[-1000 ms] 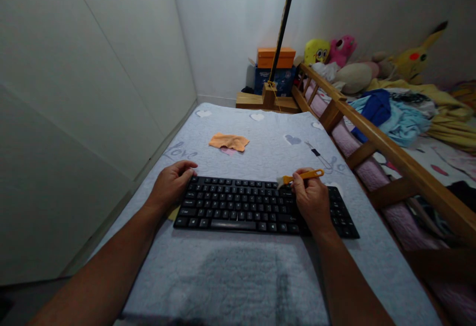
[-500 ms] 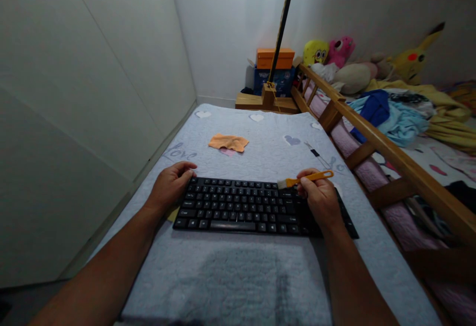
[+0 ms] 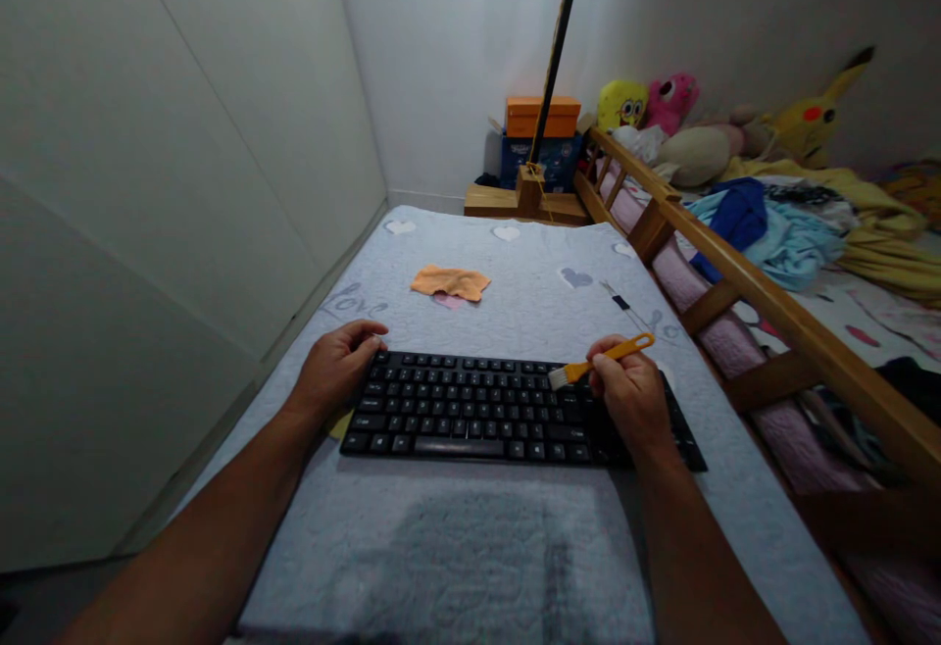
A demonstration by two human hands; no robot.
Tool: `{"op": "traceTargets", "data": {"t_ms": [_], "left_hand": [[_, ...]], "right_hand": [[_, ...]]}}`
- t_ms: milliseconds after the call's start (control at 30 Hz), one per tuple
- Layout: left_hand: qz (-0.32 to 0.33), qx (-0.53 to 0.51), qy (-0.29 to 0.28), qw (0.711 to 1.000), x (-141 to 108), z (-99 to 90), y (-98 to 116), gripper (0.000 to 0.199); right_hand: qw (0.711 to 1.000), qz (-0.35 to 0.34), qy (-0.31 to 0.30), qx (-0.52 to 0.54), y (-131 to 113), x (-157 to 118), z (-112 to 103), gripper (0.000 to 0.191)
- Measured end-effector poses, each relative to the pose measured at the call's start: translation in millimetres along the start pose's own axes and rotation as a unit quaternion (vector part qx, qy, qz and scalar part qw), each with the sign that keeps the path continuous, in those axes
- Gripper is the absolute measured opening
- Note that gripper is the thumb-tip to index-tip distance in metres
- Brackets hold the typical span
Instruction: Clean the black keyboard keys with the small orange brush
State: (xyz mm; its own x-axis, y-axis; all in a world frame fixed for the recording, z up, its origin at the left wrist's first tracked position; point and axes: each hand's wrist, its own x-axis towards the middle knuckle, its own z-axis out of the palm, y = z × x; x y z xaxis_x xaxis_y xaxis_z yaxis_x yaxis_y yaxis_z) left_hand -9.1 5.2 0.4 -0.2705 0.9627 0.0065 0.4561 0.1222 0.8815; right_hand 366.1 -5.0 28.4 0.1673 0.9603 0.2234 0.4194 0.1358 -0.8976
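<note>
A black computer keyboard (image 3: 456, 417) lies flat across the light blue quilted cover (image 3: 456, 537) in front of me. My left hand (image 3: 339, 363) is closed at its upper left corner, thumb on the edge; the lower fingers are partly hidden. Between the thumb and fingers of my right hand (image 3: 630, 392) is a small brush (image 3: 578, 371) with a yellow-orange handle. Its pale bristles touch the keys right of the middle, in the upper rows. That hand covers part of the number pad. Something yellowish (image 3: 341, 425) pokes out beneath the keyboard's left end.
An orange cloth (image 3: 450, 282) lies beyond the keyboard. Farther right is a thin tool with a black grip (image 3: 621, 302). A wooden bed rail (image 3: 779, 322) runs along the right, with clothes and plush toys behind it. A white panel wall (image 3: 183, 233) stands at left.
The brush tip has moved slightly toward me, from the top row down onto the keys below, and the handle tilts more. My left hand stays in place at the keyboard's corner.
</note>
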Motion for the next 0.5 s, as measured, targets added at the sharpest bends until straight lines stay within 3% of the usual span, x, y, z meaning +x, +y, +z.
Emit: {"op": "traceTargets", "data": {"t_ms": [500], "left_hand": [[-0.004,-0.007,-0.002,1.0,-2.5,1.7,3.6,0.039]], "right_hand": [[0.992,-0.077,0.006,-0.099,2.6,-1.1,7.1,0.023]]}}
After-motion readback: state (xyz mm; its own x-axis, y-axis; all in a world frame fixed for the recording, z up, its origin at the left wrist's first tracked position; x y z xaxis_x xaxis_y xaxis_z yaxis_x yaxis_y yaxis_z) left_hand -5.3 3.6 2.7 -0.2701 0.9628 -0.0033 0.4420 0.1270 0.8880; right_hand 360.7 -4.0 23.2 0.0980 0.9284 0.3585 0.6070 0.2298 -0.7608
